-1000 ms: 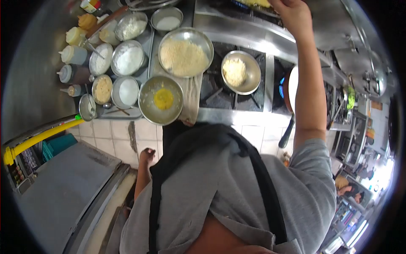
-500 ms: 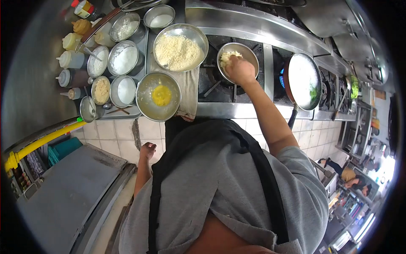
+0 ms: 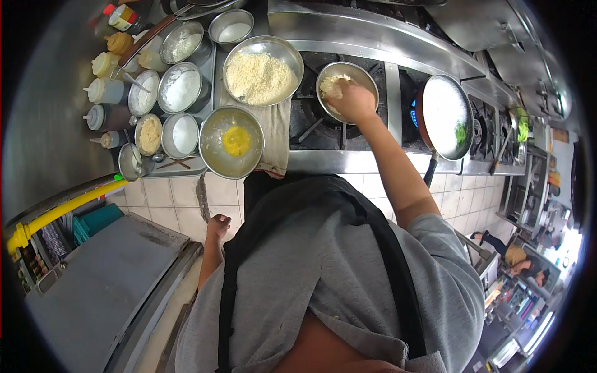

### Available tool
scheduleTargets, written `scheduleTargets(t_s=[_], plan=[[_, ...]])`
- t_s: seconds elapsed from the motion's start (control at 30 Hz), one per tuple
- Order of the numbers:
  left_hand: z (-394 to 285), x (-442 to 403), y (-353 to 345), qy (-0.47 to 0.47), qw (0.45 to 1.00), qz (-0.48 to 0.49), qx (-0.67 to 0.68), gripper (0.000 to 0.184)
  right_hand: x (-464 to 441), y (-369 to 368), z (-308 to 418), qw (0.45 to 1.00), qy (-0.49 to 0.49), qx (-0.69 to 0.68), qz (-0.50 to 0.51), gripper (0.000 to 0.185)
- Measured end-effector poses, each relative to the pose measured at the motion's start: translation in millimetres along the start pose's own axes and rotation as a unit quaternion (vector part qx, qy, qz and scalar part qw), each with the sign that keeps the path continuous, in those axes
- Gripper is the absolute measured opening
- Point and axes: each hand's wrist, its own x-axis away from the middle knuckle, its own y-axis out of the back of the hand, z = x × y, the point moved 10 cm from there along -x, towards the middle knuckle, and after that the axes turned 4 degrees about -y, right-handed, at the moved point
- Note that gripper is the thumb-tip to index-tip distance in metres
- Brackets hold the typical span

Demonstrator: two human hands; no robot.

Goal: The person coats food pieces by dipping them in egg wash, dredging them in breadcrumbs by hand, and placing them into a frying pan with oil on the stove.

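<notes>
My right hand (image 3: 352, 101) reaches into a small metal bowl (image 3: 375, 93) on the stove, its fingers down in pale, grated-looking food (image 3: 331, 88). Whether the fingers grip any of it is hidden by the back of the hand. Low at my side hangs my left hand (image 3: 218, 226), fingers curled, touching nothing that I can see. Left of the small bowl, a large metal bowl (image 3: 260, 71) holds pale crumbs. Below that one sits a metal bowl with yellow liquid (image 3: 236, 142). A pan (image 3: 445, 115) of white content with a bit of green rests over a blue flame.
Several bowls of powders (image 3: 182, 87) fill a tray at the left, beside squeeze bottles (image 3: 106, 89). A cloth (image 3: 274, 133) lies under the large bowl. The pan's handle (image 3: 430, 171) points towards me. Far right, another person (image 3: 519, 258) is in the kitchen.
My right hand has come down from the upper right into the small bowl, uncovering the pan. The latest half second shows only slight movement of the hand. My left hand stays low.
</notes>
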Motion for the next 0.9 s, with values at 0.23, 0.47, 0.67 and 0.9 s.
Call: scheduleTargets(t_s=[0.23,0.47,0.67,0.9], plan=[[-0.7,-5.1,5.0,0.035,0.999,-0.003,0.01,0.031,-13.4,-11.2,-22.2,0.993,-0.097,-0.032,0.056,0.033],[-2.8,-11.0,-0.2,-0.01,1.0,0.004,-0.019,0.032,-4.4,6.8,-77.4,0.901,-0.175,-0.393,0.051,0.025],[-14.6,-7.0,1.2,-0.018,0.999,0.001,-0.032,0.034,-2.2,96.4,-54.2,0.81,-0.135,-0.559,0.115,0.029],[-27.6,-9.6,5.5,0.001,0.998,0.0,-0.059,0.031,-71.3,276.4,-51.9,0.884,-0.018,-0.467,-0.021,0.027]])
